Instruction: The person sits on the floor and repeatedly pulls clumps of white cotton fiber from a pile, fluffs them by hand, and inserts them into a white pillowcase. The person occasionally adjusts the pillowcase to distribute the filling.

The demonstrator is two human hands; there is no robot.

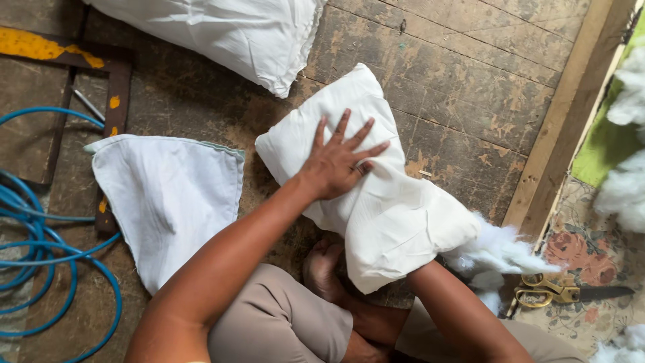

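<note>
At lower centre, your right hand [430,272] is buried inside the pillow [376,202]'s open end, grip unseen; stuffing [500,252] may spill there. Your left hand [339,161] presses flat, fingers spread, mid-frame; uneven pressure risks lumps.

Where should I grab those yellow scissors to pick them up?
Probably by the yellow handle loops of the scissors, coming from the left. They lie flat on the flowered mat, and the dark blades point right, away from the loops.
</note>
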